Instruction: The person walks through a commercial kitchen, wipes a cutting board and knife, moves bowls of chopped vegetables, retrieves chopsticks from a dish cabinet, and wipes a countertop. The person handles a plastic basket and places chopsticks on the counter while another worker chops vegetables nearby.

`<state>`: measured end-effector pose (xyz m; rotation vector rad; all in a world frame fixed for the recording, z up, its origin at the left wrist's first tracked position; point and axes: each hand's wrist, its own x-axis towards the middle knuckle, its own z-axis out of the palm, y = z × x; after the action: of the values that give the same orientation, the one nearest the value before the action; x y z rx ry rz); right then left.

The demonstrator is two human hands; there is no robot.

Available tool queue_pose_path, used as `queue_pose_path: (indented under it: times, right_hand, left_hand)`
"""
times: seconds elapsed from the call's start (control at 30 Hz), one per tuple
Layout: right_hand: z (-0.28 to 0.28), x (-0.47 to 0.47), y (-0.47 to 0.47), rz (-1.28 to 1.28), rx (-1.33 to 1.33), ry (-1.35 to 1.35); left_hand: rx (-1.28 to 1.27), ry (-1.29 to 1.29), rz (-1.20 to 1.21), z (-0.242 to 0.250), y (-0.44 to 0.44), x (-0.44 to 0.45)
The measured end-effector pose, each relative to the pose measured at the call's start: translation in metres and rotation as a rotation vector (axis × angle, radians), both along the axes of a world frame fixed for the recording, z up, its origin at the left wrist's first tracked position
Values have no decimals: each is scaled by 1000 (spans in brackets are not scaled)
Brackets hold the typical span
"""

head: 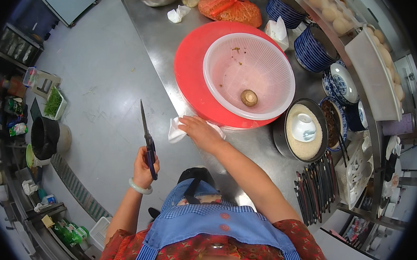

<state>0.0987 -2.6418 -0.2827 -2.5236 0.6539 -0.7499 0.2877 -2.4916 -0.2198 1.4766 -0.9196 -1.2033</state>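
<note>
My left hand [146, 167] grips the dark handles of a pair of scissors [146, 134], blades pointing up and away over the floor. My right hand [202, 133] lies on a crumpled white cloth or paper [176, 130] at the near edge of the steel counter, its fingers beside a red round board [193, 69]. On that board sits a white plastic mesh colander [262, 72]. One shiitake mushroom [249, 98] lies in the colander, stem side showing, with a few brown scraps.
Right of the colander, a dark pot of white grains [304, 148] holds a small bowl [303, 127]. Nearer are chopsticks [316, 189]; stacked blue bowls [313, 48] line the back. Eggs [342, 24] fill clear boxes on a shelf. An orange bag [229, 7] lies beyond the board.
</note>
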Motion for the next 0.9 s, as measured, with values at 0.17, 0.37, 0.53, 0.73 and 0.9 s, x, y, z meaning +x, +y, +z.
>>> queue_pose_path:
  times: [0.17,0.37,0.53,0.73,0.9]
  right_hand:
    - [8,-21,56,27,628,-38]
    - [30,-82,54,-244,747,-292]
    - [5,-54,111,-244,621,61]
    - [3,-105,125,-299,467,-402]
    - [5,-136,134,-555,600,-110]
  left_hand:
    - [-8,-69,-22,-1,-9,-6]
    - [-44,-7,-138,5,-13,-15]
    - [-73,-75,-224,18,-9,-34]
    - [-90,-200,-316,29,-2,-48]
    - [-105,-343,-491,19,-6,-77]
